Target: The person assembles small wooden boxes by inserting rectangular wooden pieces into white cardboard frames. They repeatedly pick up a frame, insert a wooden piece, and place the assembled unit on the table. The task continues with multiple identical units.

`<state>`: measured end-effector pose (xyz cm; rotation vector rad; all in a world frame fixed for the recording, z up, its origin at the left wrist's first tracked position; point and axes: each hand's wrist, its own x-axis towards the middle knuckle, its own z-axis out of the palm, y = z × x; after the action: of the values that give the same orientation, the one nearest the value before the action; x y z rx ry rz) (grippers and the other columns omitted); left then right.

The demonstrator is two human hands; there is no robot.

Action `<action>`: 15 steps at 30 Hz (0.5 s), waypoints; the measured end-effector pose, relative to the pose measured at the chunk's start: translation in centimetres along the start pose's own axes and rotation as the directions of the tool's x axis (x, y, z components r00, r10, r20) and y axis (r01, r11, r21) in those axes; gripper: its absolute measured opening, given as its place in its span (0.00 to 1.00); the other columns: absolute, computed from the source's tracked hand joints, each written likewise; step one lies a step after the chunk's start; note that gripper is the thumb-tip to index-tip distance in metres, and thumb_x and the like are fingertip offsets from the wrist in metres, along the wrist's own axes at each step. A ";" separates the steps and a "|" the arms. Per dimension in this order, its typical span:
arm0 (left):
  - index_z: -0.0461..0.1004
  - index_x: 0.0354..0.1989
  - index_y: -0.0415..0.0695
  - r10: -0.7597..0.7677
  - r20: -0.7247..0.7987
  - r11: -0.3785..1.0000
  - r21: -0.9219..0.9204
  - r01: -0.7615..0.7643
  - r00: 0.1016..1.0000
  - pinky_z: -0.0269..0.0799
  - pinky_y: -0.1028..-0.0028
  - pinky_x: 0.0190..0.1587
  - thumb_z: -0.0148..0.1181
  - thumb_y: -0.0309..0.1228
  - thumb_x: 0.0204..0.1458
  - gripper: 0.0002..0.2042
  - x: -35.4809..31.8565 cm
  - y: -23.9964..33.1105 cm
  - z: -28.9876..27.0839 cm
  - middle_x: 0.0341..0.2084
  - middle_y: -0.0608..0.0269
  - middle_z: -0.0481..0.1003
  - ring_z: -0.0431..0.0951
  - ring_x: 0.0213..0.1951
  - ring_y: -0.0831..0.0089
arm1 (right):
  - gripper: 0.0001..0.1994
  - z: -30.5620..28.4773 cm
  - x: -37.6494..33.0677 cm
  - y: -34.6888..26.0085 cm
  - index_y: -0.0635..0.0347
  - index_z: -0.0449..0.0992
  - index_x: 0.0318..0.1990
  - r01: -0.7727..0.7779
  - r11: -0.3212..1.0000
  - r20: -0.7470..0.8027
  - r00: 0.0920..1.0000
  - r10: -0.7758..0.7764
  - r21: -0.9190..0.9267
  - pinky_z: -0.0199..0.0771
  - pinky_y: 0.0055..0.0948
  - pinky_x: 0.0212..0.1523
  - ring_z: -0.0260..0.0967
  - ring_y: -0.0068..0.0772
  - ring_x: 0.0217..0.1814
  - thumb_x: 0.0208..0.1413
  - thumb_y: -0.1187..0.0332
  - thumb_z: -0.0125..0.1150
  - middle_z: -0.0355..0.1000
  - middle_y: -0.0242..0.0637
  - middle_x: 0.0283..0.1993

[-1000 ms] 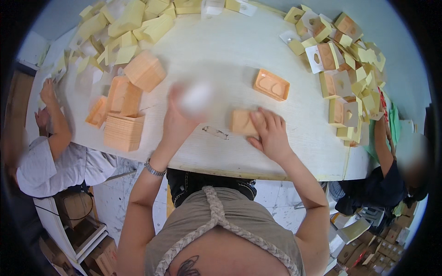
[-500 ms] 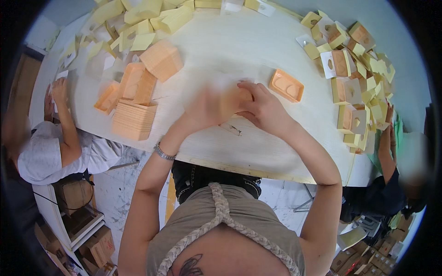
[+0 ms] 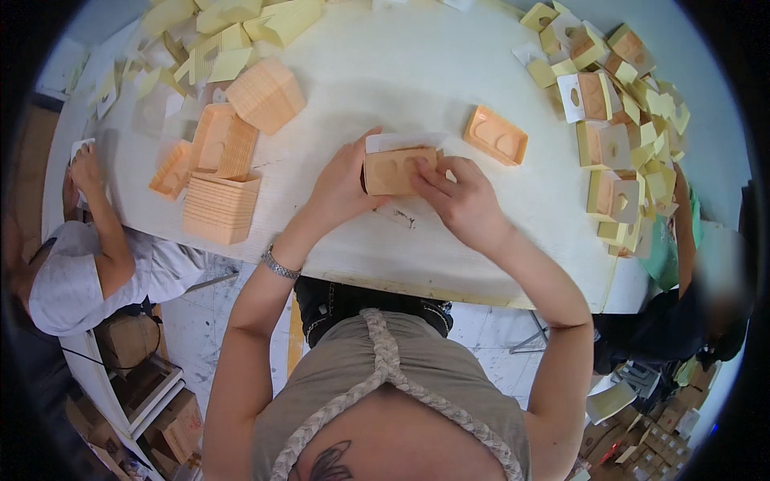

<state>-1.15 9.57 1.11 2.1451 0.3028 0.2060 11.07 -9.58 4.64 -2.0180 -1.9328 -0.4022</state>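
Note:
Above the table, my left hand is wrapped round the left end of a small box with a white raised flap. An orange plastic tray with round hollows sits in the box, facing up. My right hand is at the box's right end, fingers bent and fingertips pressed on the tray; the thumb is partly hidden. A loose orange tray lies on the table just beyond my right hand.
Nested stacks of orange trays stand at left. Yellow folded boxes pile up at far left; boxes with trays crowd the right side. Co-workers sit at both sides, a hand at left and an arm at right.
My hands were blurred and close together; now they are apart, with the box and its tray in clear sight between them. The right hand has shifted slightly right.

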 end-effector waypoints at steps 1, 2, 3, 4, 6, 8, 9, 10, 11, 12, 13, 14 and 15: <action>0.58 0.65 0.41 0.025 -0.023 1.000 0.002 -0.025 0.999 0.67 0.64 0.58 0.78 0.27 0.30 0.48 0.0 0.0 0.1 0.56 0.52 0.69 0.69 0.57 0.55 | 0.18 0.1 -0.1 0.5 0.65 0.80 0.41 0.013 1.000 -0.016 1.000 -0.012 0.021 0.74 0.32 0.46 0.68 0.35 0.45 0.37 0.74 0.61 0.76 0.38 0.50; 0.58 0.65 0.42 0.051 -0.045 0.999 0.004 -0.051 0.998 0.67 0.63 0.57 0.77 0.28 0.31 0.47 0.0 -0.2 0.2 0.53 0.52 0.71 0.69 0.56 0.54 | 0.18 0.2 -0.2 0.7 0.65 0.80 0.41 0.026 0.999 -0.032 0.999 -0.024 0.042 0.74 0.32 0.46 0.68 0.35 0.46 0.36 0.75 0.61 0.76 0.38 0.51; 0.58 0.66 0.43 0.077 -0.067 0.997 0.007 -0.077 0.995 0.68 0.63 0.57 0.77 0.29 0.31 0.47 0.0 -0.3 0.3 0.50 0.52 0.72 0.70 0.55 0.54 | 0.18 0.4 -0.3 0.3 0.65 0.80 0.41 -0.026 0.997 -0.072 0.997 0.031 0.070 0.75 0.32 0.46 0.69 0.36 0.46 0.36 0.75 0.61 0.76 0.38 0.51; 0.59 0.65 0.42 0.082 -0.090 0.996 0.026 -0.080 0.993 0.68 0.62 0.56 0.77 0.29 0.31 0.46 0.0 -0.5 0.4 0.49 0.52 0.72 0.70 0.55 0.54 | 0.18 0.8 -0.2 -0.3 0.65 0.80 0.41 -0.071 0.992 -0.108 0.991 0.082 0.100 0.75 0.33 0.46 0.69 0.36 0.47 0.36 0.75 0.61 0.76 0.38 0.50; 0.60 0.64 0.42 0.093 -0.135 0.994 0.065 -0.085 0.987 0.68 0.62 0.56 0.76 0.29 0.31 0.45 0.0 -1.0 0.6 0.49 0.52 0.73 0.71 0.54 0.54 | 0.18 1.5 -0.3 -0.8 0.65 0.80 0.41 -0.130 0.987 -0.152 0.978 0.143 0.091 0.76 0.33 0.46 0.70 0.37 0.47 0.36 0.75 0.62 0.76 0.39 0.50; 0.61 0.63 0.42 0.066 -0.135 0.996 0.076 -0.056 0.989 0.69 0.62 0.54 0.76 0.30 0.32 0.44 -0.2 -1.0 0.7 0.48 0.53 0.73 0.72 0.53 0.54 | 0.17 2.0 -0.4 -1.3 0.65 0.80 0.40 -0.157 0.987 -0.173 0.972 0.159 0.025 0.77 0.33 0.46 0.71 0.39 0.48 0.37 0.75 0.62 0.77 0.40 0.49; 0.61 0.63 0.42 0.052 -0.135 0.996 0.082 -0.041 0.989 0.70 0.62 0.53 0.76 0.30 0.32 0.44 -0.3 -0.9 0.7 0.47 0.53 0.74 0.72 0.52 0.54 | 0.17 1.8 -0.4 -1.4 0.65 0.80 0.40 -0.123 0.992 -0.136 0.984 0.118 -0.028 0.77 0.33 0.45 0.71 0.38 0.48 0.37 0.75 0.63 0.77 0.40 0.49; 0.62 0.62 0.42 0.034 -0.134 0.996 0.087 -0.023 0.990 0.70 0.62 0.53 0.76 0.30 0.32 0.43 -0.4 -0.7 0.8 0.47 0.53 0.74 0.72 0.52 0.54 | 0.17 0.9 0.0 -1.4 0.65 0.80 0.40 -0.092 0.992 -0.098 0.992 0.083 -0.085 0.77 0.33 0.45 0.72 0.38 0.47 0.37 0.74 0.63 0.77 0.40 0.49; 0.62 0.62 0.42 0.017 -0.134 0.996 0.092 -0.004 0.991 0.71 0.62 0.52 0.76 0.30 0.32 0.43 -0.4 -0.4 0.8 0.46 0.53 0.74 0.72 0.51 0.54 | 0.17 0.5 0.1 -1.4 0.65 0.80 0.40 -0.058 0.988 -0.058 0.997 0.050 -0.140 0.78 0.33 0.44 0.72 0.38 0.47 0.37 0.74 0.63 0.77 0.40 0.49; 0.62 0.61 0.42 -0.001 -0.134 0.995 0.098 0.015 0.991 0.71 0.62 0.51 0.76 0.30 0.32 0.42 -0.5 -0.2 0.7 0.46 0.52 0.74 0.72 0.51 0.54 | 0.17 0.5 0.0 -1.0 0.64 0.80 0.41 -0.029 0.995 -0.057 0.998 0.024 -0.094 0.78 0.33 0.44 0.73 0.38 0.46 0.38 0.74 0.63 0.77 0.40 0.49; 0.63 0.60 0.42 -0.005 -0.121 0.994 0.106 0.018 0.993 0.71 0.62 0.51 0.76 0.31 0.32 0.41 -0.4 0.1 0.6 0.45 0.52 0.74 0.73 0.50 0.54 | 0.17 0.3 -0.3 -0.2 0.64 0.80 0.41 -0.008 0.998 -0.053 0.999 0.005 -0.060 0.78 0.33 0.43 0.73 0.37 0.45 0.38 0.74 0.62 0.77 0.40 0.48; 0.63 0.59 0.42 -0.015 -0.117 0.993 0.116 0.029 0.993 0.71 0.62 0.50 0.76 0.31 0.32 0.41 -0.3 0.3 0.5 0.45 0.52 0.74 0.73 0.50 0.54 | 0.17 0.4 -0.3 0.5 0.64 0.80 0.41 0.021 1.000 -0.051 0.998 -0.022 -0.020 0.79 0.32 0.42 0.74 0.36 0.44 0.38 0.75 0.62 0.77 0.40 0.48; 0.64 0.58 0.42 -0.026 -0.113 0.991 0.127 0.040 0.993 0.72 0.62 0.50 0.76 0.31 0.32 0.40 -0.3 0.4 0.5 0.45 0.52 0.74 0.73 0.49 0.54 | 0.17 0.7 -0.2 1.0 0.63 0.80 0.41 0.002 0.999 -0.099 0.995 0.001 0.032 0.79 0.32 0.41 0.74 0.36 0.43 0.38 0.75 0.62 0.78 0.40 0.48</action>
<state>-1.22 8.90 1.18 2.2585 0.4255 0.2943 12.04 -9.49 3.92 -1.9398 -1.8680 -0.4597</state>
